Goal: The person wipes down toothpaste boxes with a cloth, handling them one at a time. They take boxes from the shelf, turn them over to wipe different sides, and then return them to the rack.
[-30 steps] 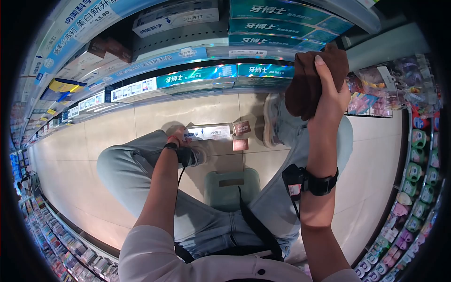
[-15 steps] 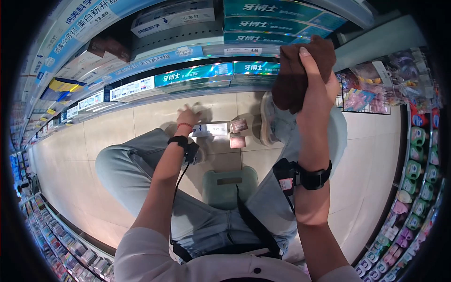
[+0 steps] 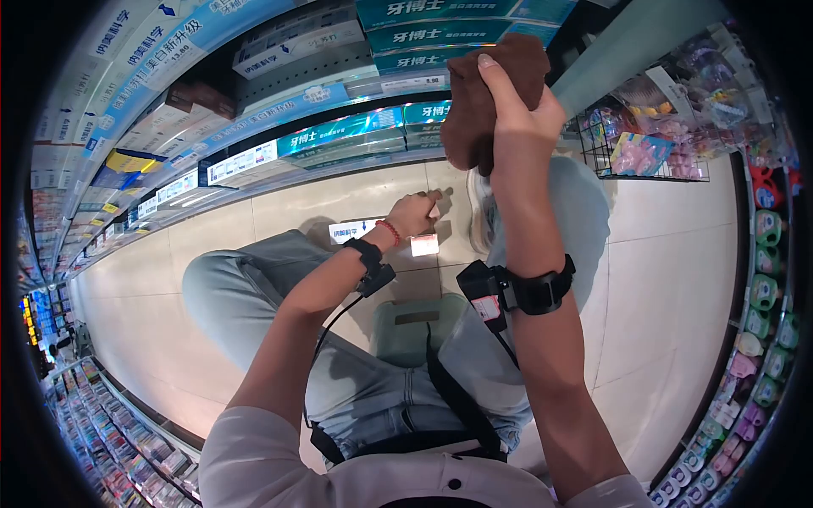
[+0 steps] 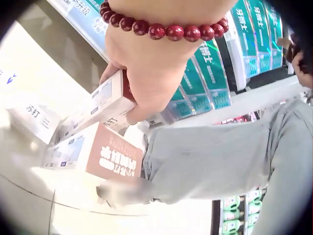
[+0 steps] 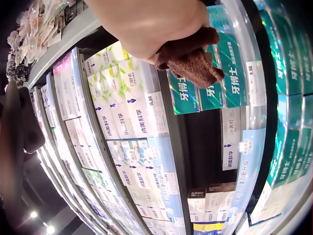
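My left hand [image 3: 415,213] reaches down over the floor and grips the end of a white toothpaste box [image 4: 105,105], thumb on one side and fingers on the other. Right beside it lies a second box with a pinkish-brown end [image 4: 115,154], also seen in the head view as a brightly lit box end [image 3: 424,245]. A further white box [image 3: 345,232] lies to the left, partly covered by the wrist. Raised in front of the shelf, my right hand [image 3: 525,118] holds a bunched brown cloth [image 3: 474,110], thumb pressed on top.
Shelves ahead carry green toothpaste boxes [image 3: 415,35] and white boxes [image 3: 292,44]. A wire basket of small packs [image 3: 644,157] hangs at the right. Between the knees stands a pale green stool [image 3: 406,343]. Bottles [image 3: 766,279] line the far right shelf.
My left hand has moved right along the floor, from the white box's left end to the brown-ended boxes, and grips one. The right hand with the cloth has shifted left and up in view.
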`<action>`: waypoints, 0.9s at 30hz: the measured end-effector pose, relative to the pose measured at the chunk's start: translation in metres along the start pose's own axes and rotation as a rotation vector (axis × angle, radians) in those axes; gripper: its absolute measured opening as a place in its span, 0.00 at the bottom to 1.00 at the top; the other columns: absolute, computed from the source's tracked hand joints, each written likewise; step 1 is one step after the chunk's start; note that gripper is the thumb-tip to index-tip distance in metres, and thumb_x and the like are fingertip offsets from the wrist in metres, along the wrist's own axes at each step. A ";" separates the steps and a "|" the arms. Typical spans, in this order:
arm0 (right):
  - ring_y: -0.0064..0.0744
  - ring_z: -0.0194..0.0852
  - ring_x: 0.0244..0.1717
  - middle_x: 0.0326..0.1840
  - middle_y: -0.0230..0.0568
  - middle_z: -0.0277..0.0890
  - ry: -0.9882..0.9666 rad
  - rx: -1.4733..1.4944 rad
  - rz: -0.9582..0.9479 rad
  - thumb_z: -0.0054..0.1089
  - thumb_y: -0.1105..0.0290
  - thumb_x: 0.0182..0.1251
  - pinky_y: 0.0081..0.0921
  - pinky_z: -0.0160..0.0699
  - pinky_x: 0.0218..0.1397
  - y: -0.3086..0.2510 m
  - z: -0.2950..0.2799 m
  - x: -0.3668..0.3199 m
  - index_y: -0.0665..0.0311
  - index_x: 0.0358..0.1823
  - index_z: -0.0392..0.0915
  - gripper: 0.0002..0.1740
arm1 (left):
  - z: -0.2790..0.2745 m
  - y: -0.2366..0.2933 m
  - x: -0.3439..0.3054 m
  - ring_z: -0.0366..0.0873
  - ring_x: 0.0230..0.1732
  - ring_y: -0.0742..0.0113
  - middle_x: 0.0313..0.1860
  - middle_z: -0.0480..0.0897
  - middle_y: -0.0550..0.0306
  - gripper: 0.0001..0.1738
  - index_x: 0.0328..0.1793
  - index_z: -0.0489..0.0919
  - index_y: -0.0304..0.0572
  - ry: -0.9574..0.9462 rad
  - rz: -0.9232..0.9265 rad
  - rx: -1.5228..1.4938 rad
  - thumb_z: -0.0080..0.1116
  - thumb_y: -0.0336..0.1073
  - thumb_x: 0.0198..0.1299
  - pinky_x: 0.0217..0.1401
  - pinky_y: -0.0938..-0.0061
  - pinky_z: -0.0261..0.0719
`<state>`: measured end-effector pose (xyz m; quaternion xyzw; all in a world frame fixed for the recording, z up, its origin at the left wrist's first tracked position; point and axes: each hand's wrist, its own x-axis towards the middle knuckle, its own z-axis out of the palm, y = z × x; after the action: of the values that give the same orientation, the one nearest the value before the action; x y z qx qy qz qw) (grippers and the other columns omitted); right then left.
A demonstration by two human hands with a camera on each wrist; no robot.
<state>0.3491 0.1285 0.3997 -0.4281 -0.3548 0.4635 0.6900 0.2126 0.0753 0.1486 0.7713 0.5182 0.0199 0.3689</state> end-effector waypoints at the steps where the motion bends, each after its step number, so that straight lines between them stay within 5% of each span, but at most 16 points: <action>1: 0.22 0.74 0.37 0.36 0.37 0.80 0.013 0.004 0.002 0.66 0.68 0.55 0.20 0.70 0.43 0.000 0.000 -0.001 0.71 0.37 0.78 0.13 | 0.000 -0.007 0.001 0.79 0.40 0.49 0.39 0.79 0.45 0.28 0.58 0.70 0.44 0.034 0.001 0.001 0.63 0.40 0.50 0.45 0.59 0.77; 5: 0.23 0.74 0.37 0.35 0.38 0.80 0.043 0.019 -0.020 0.66 0.68 0.55 0.22 0.71 0.43 0.007 0.001 0.000 0.72 0.36 0.78 0.13 | -0.028 -0.029 -0.017 0.80 0.41 0.63 0.36 0.80 0.51 0.23 0.56 0.72 0.43 0.304 -0.045 -0.446 0.64 0.35 0.53 0.38 0.70 0.76; 9: 0.24 0.75 0.37 0.35 0.39 0.80 0.065 -0.023 -0.011 0.67 0.67 0.54 0.23 0.71 0.44 0.009 0.006 -0.001 0.72 0.35 0.78 0.14 | -0.066 -0.082 -0.058 0.76 0.43 0.77 0.41 0.80 0.61 0.18 0.56 0.74 0.42 0.353 -0.034 -0.821 0.59 0.31 0.59 0.39 0.80 0.75; 12: 0.25 0.76 0.37 0.36 0.40 0.81 0.055 -0.047 0.011 0.67 0.66 0.54 0.23 0.72 0.44 0.008 0.008 -0.001 0.73 0.36 0.78 0.16 | -0.103 -0.084 -0.107 0.77 0.40 0.76 0.42 0.80 0.62 0.17 0.55 0.76 0.45 0.390 -0.309 -1.060 0.58 0.33 0.60 0.41 0.83 0.75; 15: 0.26 0.77 0.38 0.36 0.41 0.81 0.040 -0.038 0.008 0.67 0.65 0.54 0.23 0.72 0.45 0.008 0.006 0.000 0.74 0.37 0.78 0.17 | -0.097 -0.142 -0.135 0.78 0.39 0.77 0.40 0.81 0.63 0.18 0.55 0.76 0.45 0.445 -0.468 -1.185 0.61 0.34 0.58 0.38 0.84 0.75; 18: 0.26 0.77 0.40 0.40 0.40 0.79 0.022 -0.030 0.016 0.69 0.67 0.52 0.22 0.73 0.45 0.008 0.000 0.002 0.72 0.42 0.78 0.19 | -0.076 -0.194 -0.155 0.78 0.46 0.68 0.45 0.80 0.60 0.16 0.55 0.75 0.42 0.420 -0.571 -1.101 0.58 0.33 0.60 0.49 0.71 0.77; 27: 0.28 0.78 0.42 0.43 0.39 0.78 0.030 -0.055 0.113 0.70 0.68 0.51 0.22 0.75 0.47 -0.005 -0.009 0.003 0.71 0.47 0.76 0.23 | -0.038 -0.186 -0.159 0.78 0.46 0.66 0.44 0.81 0.59 0.16 0.54 0.77 0.45 0.318 -0.682 -1.253 0.59 0.34 0.58 0.49 0.64 0.76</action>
<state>0.3594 0.1282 0.4008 -0.4732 -0.3321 0.4852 0.6560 -0.0229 0.0022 0.1224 0.1990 0.6682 0.3086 0.6471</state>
